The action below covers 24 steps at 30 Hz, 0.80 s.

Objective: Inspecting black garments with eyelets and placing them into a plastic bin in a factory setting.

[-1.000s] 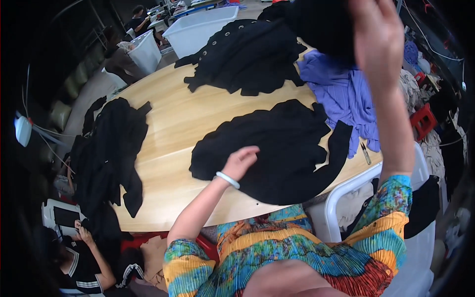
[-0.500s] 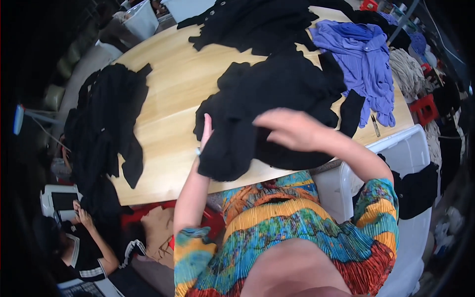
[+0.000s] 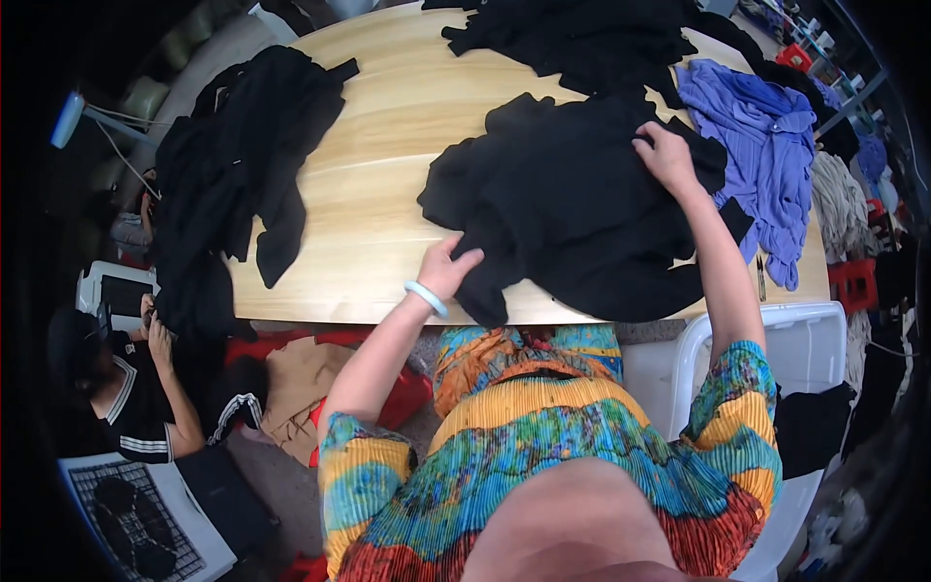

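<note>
A black knit garment (image 3: 582,204) lies spread on the wooden table in front of me. At its near left edge, my left hand (image 3: 448,270) is closed on the cloth, thumb on top and fingertips partly hidden. My right hand (image 3: 669,157) reaches across to the far right part of the garment, its fingers bent and pinching the fabric. A sleeve-like piece hangs down near the table's front edge beside my left hand. Right of the garment lies a purple buttoned garment (image 3: 752,155), with small thread snips (image 3: 761,276) near its lower end.
More black garments lie at the table's left (image 3: 252,155) and far side (image 3: 582,39). A white plastic bin (image 3: 815,330) holding dark cloth stands at my right, near a red stool (image 3: 853,284). At the lower left sits another person (image 3: 145,388), holding something dark.
The garment's folded near part has been laid out flatter. My right hand has moved up and right across it; my left hand has come from beneath the cloth to its near left edge.
</note>
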### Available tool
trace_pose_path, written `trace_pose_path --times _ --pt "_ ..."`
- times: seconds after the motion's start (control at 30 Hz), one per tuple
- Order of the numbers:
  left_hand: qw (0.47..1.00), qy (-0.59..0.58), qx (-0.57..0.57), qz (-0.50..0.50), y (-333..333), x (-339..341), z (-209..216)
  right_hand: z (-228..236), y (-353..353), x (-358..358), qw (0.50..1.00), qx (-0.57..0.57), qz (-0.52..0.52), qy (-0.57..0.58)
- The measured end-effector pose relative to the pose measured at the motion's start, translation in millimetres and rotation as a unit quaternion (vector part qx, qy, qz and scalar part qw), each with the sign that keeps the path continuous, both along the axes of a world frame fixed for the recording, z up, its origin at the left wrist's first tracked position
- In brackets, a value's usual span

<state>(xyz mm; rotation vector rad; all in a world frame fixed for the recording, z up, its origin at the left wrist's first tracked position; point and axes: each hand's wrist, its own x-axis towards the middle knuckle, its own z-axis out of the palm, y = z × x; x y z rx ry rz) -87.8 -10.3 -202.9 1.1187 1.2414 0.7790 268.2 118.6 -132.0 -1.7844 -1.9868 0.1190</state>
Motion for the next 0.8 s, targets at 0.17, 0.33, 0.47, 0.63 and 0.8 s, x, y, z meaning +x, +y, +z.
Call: trace_pose_path --times 0.17,0.33,0.47,0.63,0.8 --pt "0.968 0.092 0.234 0.012 58 -5 94 80 -15 64 0.956 0.262 -0.028 0.128" --pt "0.919 0.084 0.386 0.017 94 10 169 158 -118 91 0.924 0.255 0.020 0.285" --pt "0.814 0.383 0.427 -0.092 95 -6 131 115 -178 86 0.975 -0.173 0.070 0.121" --pt "0.897 0.340 0.275 -0.071 75 -34 50 79 -168 45 0.983 -0.160 0.083 0.021" --pt "0.962 0.227 0.148 0.022 38 -49 21 62 -117 -11 0.970 -0.066 0.230 0.034"
